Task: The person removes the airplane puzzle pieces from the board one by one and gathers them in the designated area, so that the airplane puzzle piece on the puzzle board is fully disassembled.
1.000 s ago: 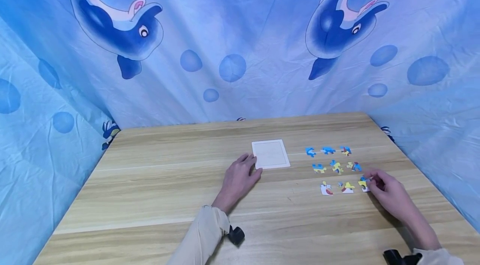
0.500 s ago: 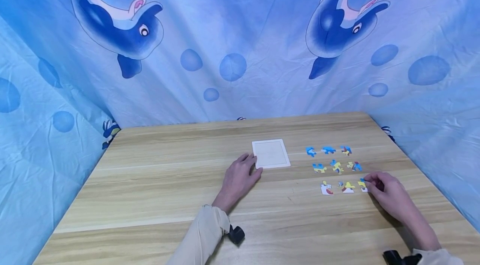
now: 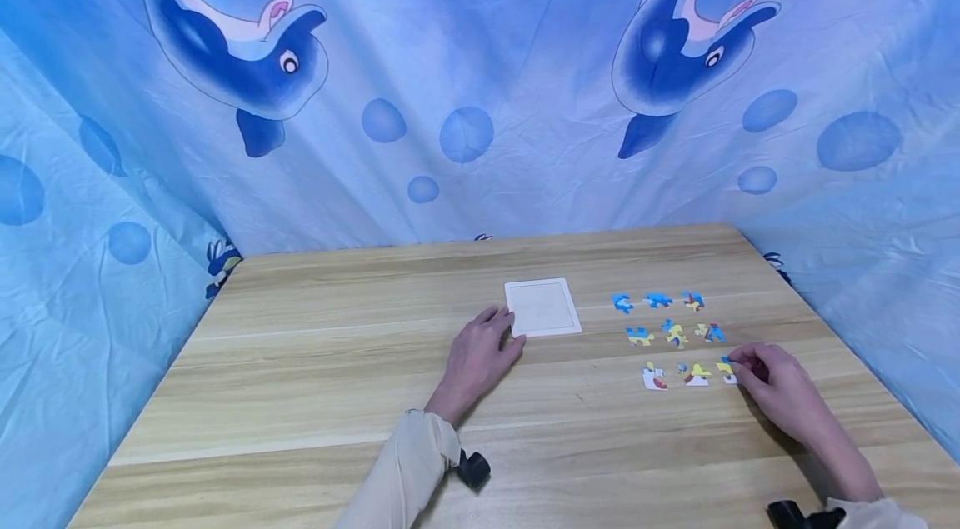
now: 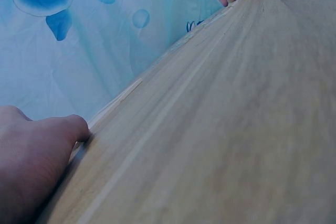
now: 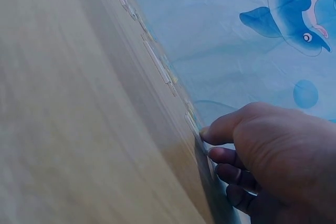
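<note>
On the wooden table, a white square puzzle tray (image 3: 542,308) with a thin line inside its border lies flat. My left hand (image 3: 477,358) rests at the tray's lower left corner, its fingertips at the left edge and the thumb near the bottom edge. Several jigsaw pieces lie apart in three rows to the right of the tray. Thumb and index finger of my right hand (image 3: 780,387) pinch the right side of the bottom-right puzzle piece (image 3: 726,369), which is yellow, blue and white and partly covered. In the right wrist view the thumb (image 5: 212,129) touches that row's end.
Blue pieces (image 3: 658,301) form the back row, a yellow-and-blue piece (image 3: 674,332) sits mid-grid, and a white-and-red piece (image 3: 654,377) lies front left. A blue dolphin-print curtain (image 3: 465,54) hangs behind and beside the table (image 3: 300,396). Black wrist cameras (image 3: 473,471) sit at the cuffs.
My right hand has shifted very slightly, with the corner puzzle piece nudged a little left under its fingertips. My left hand and the tray stay where they were.
</note>
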Demonstrator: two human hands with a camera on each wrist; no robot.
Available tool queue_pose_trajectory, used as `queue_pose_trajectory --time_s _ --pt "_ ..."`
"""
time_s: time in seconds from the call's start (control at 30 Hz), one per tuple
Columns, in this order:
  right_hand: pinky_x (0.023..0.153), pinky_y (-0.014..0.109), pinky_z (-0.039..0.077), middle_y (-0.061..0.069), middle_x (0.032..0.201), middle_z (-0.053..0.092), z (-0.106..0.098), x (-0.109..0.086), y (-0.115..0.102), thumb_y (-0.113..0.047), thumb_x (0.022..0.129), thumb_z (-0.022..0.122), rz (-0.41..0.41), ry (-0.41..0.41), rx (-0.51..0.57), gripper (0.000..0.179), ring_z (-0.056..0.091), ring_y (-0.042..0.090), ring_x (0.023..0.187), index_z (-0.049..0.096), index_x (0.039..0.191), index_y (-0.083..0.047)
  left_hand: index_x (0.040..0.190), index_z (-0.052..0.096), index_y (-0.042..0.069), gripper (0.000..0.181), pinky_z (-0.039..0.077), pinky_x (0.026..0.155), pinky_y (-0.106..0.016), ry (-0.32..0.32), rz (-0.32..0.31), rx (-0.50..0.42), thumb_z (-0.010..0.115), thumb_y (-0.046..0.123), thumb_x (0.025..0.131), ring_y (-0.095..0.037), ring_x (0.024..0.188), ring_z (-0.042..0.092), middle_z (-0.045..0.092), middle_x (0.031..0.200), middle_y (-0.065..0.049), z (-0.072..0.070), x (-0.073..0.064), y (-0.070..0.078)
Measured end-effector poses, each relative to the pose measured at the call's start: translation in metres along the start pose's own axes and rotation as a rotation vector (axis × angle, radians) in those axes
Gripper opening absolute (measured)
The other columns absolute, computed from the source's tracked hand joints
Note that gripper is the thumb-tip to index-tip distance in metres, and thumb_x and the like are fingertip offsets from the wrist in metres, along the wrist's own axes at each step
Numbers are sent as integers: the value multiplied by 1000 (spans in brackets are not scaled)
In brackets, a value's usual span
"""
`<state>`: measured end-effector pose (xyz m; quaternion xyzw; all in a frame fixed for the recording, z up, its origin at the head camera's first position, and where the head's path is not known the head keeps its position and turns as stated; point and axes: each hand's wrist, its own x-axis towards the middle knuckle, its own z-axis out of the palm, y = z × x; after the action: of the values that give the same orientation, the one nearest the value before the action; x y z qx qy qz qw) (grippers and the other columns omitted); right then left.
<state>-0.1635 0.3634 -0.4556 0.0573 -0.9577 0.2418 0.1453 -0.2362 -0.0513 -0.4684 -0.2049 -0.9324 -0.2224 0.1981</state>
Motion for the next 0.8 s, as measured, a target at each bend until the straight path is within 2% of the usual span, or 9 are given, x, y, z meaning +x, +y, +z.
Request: queue_pose_trajectory --time_s 0.13,0.43,0.63,0.73,0.8 --pt "56 23 39 6 84 57 0 0 0 2 87 62 1 -4 -1 12 46 11 73 65 98 2 118 68 10 39 50 94 -41 3 4 -1 62 36 90 -25 120 57 66 122 -7 0 0 -1" --pt "54 21 39 8 85 57 2 4 -2 -6 94 57 6 45 74 18 44 2 69 58 107 6 121 67 9 40 50 95 -41 -2 -17 -20 62 35 90 -25 122 56 65 124 -8 -2 -2 -3" --pt "55 18 41 10 87 56 2 7 -5 -9 95 56 17 65 92 25 44 0 71 56 113 7 124 64 8 44 46 100 -39 -27 -37 -30 61 37 91 -26 124 54 62 129 -11 -2 -3 -2" --pt "60 18 44 14 92 58 1 10 -8 -15 96 57 26 80 94 33 49 6 78 54 119 8 129 61 8 48 42 104 -40 -43 -53 -67 58 40 92 -26 127 51 57 135 -11 -3 -3 -2" --pt "70 27 48 20 99 58 0 11 -11 -20 96 58 28 79 100 41 53 17 87 51 124 9 132 59 10 50 42 104 -41 -36 -57 -115 56 42 93 -26 128 49 54 138 -10 -5 -4 -1"
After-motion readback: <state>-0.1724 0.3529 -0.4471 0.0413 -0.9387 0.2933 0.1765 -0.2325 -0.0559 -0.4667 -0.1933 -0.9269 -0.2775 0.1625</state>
